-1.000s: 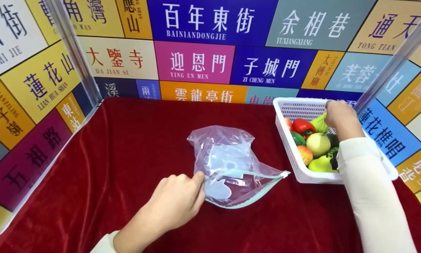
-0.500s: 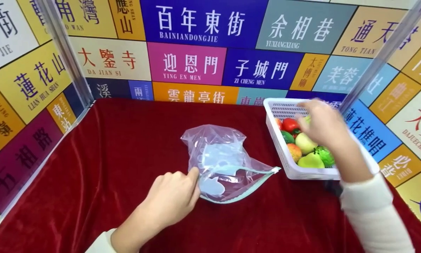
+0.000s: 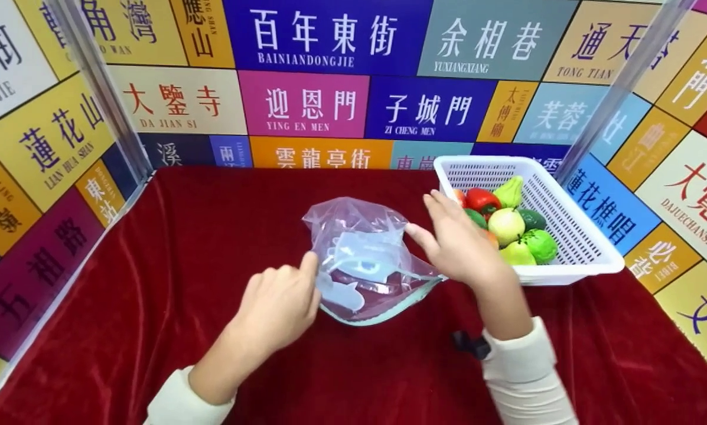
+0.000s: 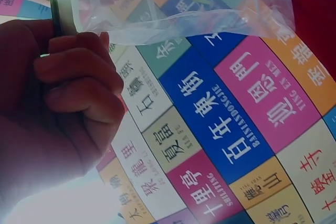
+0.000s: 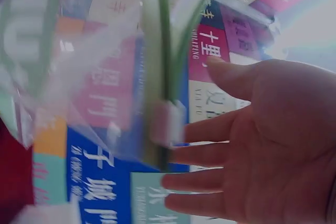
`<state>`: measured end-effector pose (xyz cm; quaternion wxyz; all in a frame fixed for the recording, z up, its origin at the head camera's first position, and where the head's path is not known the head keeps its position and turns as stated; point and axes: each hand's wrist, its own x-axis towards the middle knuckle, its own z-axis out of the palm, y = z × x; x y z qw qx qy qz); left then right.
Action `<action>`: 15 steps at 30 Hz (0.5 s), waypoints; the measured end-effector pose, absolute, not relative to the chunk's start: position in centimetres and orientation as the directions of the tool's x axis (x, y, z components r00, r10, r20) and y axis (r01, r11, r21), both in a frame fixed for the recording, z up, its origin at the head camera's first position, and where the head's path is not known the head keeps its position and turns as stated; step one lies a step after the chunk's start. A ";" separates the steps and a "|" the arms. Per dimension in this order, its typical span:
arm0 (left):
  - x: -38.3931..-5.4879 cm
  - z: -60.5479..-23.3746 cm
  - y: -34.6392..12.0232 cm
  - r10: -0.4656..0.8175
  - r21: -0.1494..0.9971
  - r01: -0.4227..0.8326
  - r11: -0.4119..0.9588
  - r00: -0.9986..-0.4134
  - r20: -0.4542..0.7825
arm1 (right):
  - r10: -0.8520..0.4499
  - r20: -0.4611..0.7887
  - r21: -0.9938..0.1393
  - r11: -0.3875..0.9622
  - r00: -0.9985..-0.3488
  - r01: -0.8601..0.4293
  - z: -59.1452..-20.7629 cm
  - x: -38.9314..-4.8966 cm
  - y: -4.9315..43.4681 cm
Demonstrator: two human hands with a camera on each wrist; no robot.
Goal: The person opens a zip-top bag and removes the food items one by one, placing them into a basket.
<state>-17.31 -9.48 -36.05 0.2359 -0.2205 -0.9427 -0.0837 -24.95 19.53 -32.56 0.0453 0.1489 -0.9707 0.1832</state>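
Observation:
A clear zip bag with pale blue shapes on it lies on the red cloth, its mouth partly parted toward me. My left hand grips the left end of its zip edge; the left wrist view shows those fingers curled at the green-tinted strip. My right hand, fingers extended, is above the bag's right end, between bag and basket. In the right wrist view, the zip slider appears beside the spread fingers, with nothing in the palm.
A white perforated basket stands at the right, holding a red pepper, a pale round fruit, a light green pear-shaped piece and several others. Panels with street names rise behind and at both sides.
My right hand has left the basket and come left to the bag's right end, uncovering the produce. My left hand keeps its grip on the bag. The head view has shifted slightly.

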 end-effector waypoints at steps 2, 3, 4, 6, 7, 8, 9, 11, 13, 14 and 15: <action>-17.8 -36.0 -9.9 0.360 0.060 0.439 0.897 -0.802 0.476 | -0.274 0.143 -0.350 0.885 -0.951 -0.308 -33.5 -25.5 19.1; -18.1 -36.0 -10.2 0.351 0.065 0.429 0.901 -0.808 0.473 | -0.274 0.141 -0.349 0.885 -0.951 -0.307 -34.0 -25.7 18.9; -18.3 -36.0 -10.5 0.339 0.070 0.418 0.906 -0.814 0.471 | -0.276 0.136 -0.348 0.886 -0.951 -0.307 -34.5 -26.0 18.8; -18.8 -35.9 -11.3 0.311 0.084 0.392 0.916 -0.828 0.467 | -0.280 0.120 -0.342 0.889 -0.953 -0.304 -35.3 -26.5 18.8; -19.0 -35.8 -11.7 0.297 0.096 0.382 0.919 -0.833 0.467 | -0.277 0.114 -0.342 0.891 -0.954 -0.300 -35.6 -26.7 18.9; -19.2 -35.8 -12.2 0.281 0.110 0.370 0.922 -0.838 0.468 | -0.275 0.112 -0.340 0.892 -0.955 -0.297 -35.8 -26.9 18.9; -19.4 -35.8 -12.8 0.265 0.122 0.358 0.926 -0.844 0.467 | -0.274 0.108 -0.340 0.893 -0.955 -0.295 -36.0 -27.1 19.0; -19.6 -35.9 -14.1 0.229 0.146 0.327 0.933 -0.859 0.459 | -0.275 0.099 -0.344 0.892 -0.956 -0.292 -36.2 -27.2 19.0; -19.7 -36.0 -15.6 0.192 0.170 0.293 0.941 -0.876 0.442 | -0.279 0.088 -0.351 0.890 -0.956 -0.292 -36.4 -27.3 19.0; -19.7 -35.9 -16.4 0.171 0.179 0.270 0.946 -0.885 0.433 | -0.281 0.080 -0.357 0.888 -0.956 -0.291 -36.5 -27.3 19.0; -19.6 -35.8 -17.3 0.150 0.186 0.247 0.951 -0.895 0.421 | -0.284 0.070 -0.362 0.886 -0.956 -0.289 -36.5 -27.4 18.9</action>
